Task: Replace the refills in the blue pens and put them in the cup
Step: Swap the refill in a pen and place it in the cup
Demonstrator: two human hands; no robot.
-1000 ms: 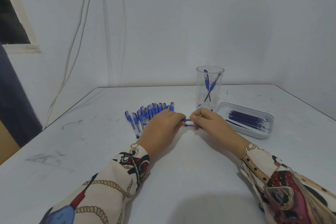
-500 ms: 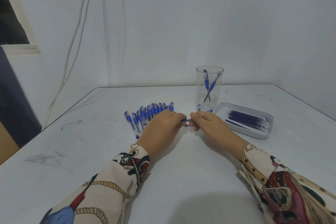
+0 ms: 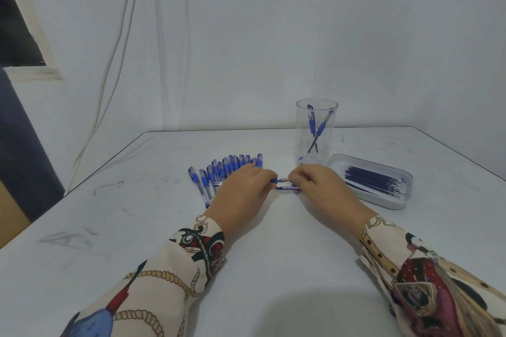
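Note:
My left hand (image 3: 243, 191) and my right hand (image 3: 320, 186) meet fingertip to fingertip over the white table, both pinching one blue pen (image 3: 282, 180) held level between them. A second thin blue piece (image 3: 287, 188) lies on the table just below it, under my right fingers. A row of several blue pens (image 3: 219, 172) lies fanned out behind my left hand. A clear cup (image 3: 316, 131) stands behind my right hand with two blue pens inside. A white tray (image 3: 394, 204) to the right holds several dark blue refills (image 3: 372, 179).
The white table (image 3: 273, 254) ends at a left edge and a right edge, with a white wall close behind it. White cables (image 3: 115, 63) hang down the wall at the left. My patterned sleeves cover the near part of the table.
My right hand has shifted slightly left and closer to my left hand, so less of the pen shows between them. The cup, tray and pen row have not moved.

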